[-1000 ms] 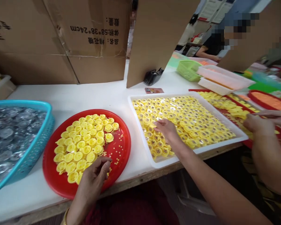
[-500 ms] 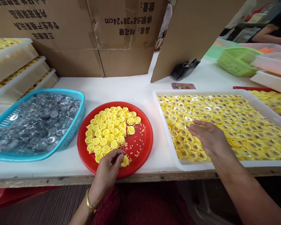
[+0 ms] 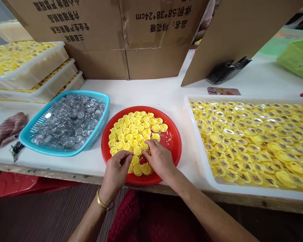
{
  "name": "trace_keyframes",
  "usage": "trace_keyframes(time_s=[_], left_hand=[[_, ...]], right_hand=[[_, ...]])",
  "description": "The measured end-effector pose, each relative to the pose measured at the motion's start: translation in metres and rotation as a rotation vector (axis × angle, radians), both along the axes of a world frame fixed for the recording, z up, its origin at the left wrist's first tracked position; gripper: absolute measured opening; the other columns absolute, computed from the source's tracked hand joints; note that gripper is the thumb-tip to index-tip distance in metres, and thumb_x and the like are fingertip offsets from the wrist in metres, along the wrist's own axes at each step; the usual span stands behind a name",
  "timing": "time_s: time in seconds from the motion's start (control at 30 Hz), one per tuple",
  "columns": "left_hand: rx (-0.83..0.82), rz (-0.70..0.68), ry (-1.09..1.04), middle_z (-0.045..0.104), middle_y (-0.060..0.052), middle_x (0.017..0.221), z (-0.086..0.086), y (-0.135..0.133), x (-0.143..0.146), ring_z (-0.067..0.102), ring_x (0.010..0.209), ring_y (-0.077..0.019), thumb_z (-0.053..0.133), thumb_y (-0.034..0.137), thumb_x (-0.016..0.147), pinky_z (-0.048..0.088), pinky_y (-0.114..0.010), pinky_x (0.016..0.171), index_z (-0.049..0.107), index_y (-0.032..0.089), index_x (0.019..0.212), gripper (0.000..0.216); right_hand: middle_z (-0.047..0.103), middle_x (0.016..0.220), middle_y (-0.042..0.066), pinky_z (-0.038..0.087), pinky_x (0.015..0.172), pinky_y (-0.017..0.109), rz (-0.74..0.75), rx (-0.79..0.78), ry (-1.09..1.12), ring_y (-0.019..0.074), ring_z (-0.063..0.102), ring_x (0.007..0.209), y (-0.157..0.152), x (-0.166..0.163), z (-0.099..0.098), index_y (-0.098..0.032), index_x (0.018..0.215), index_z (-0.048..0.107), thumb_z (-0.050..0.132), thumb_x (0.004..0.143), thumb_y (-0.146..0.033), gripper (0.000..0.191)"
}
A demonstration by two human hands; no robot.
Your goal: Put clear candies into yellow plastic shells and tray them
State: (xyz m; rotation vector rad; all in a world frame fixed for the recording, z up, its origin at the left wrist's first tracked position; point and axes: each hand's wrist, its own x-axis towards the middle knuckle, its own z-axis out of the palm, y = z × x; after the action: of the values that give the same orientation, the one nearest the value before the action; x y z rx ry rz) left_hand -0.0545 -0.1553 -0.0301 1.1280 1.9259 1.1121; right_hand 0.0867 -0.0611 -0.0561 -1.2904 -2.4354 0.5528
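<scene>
Both my hands are over the near part of a round red tray covered with several small yellow round cups. My left hand has its fingers curled in a pinch at the cups on the tray's near edge; what the fingertips hold is hidden. My right hand lies beside it with its fingers bent down onto the cups in the tray's middle. Tiny yellow beads lie loose on the tray's bare right part.
A blue basket of clear plastic lids stands to the left. A large white tray of filled yellow cups lies to the right. Stacked white trays, cardboard boxes, a green basket and a rag surround them.
My right hand has left the white tray and come over to the red tray next to my left hand. The view has swung to the left.
</scene>
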Motion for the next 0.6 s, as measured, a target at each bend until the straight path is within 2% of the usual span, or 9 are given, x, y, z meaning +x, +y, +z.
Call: trace_keyframes(time_s=[0.17,0.33,0.43,0.6], left_hand=[[-0.009,-0.014,0.059,0.067,-0.004,0.08,-0.002,0.0,-0.01,0.06,0.068,-0.0147,0.052,0.034,0.086,0.046,-0.024,0.061,0.067,0.017,0.087,0.023],[0.008,-0.079,0.128,0.067,-0.003,0.077,-0.002,0.006,-0.002,0.059,0.069,-0.0144,0.051,0.031,0.087,0.044,-0.025,0.063,0.066,0.017,0.083,0.021],[0.016,-0.117,0.169,0.067,-0.002,0.077,0.0,0.012,0.003,0.058,0.069,-0.0139,0.051,0.03,0.088,0.043,-0.025,0.063,0.066,0.018,0.083,0.02],[0.033,-0.173,0.218,0.067,-0.001,0.078,0.001,0.028,0.008,0.059,0.07,-0.0138,0.05,0.026,0.088,0.042,-0.026,0.065,0.065,0.018,0.081,0.019]], right_hand=[[0.066,0.101,0.007,0.047,0.065,0.03,-0.018,0.083,-0.055,0.0219,0.066,0.084,-0.001,-0.005,-0.002,-0.018,0.106,0.057,0.062,0.084,-0.024,0.023],[0.07,0.09,0.005,0.048,0.063,0.029,-0.108,0.061,-0.07,0.0224,0.068,0.077,-0.003,0.012,0.002,-0.019,0.098,0.057,0.065,0.08,-0.026,0.021],[0.072,0.088,0.003,0.049,0.061,0.031,-0.202,0.047,-0.017,0.0222,0.068,0.071,0.003,0.029,0.007,-0.02,0.098,0.055,0.067,0.077,-0.026,0.025],[0.066,0.094,0.006,0.052,0.066,0.033,-0.247,0.172,0.129,0.0225,0.066,0.078,0.023,0.039,0.009,-0.02,0.097,0.051,0.064,0.074,-0.016,0.027]])
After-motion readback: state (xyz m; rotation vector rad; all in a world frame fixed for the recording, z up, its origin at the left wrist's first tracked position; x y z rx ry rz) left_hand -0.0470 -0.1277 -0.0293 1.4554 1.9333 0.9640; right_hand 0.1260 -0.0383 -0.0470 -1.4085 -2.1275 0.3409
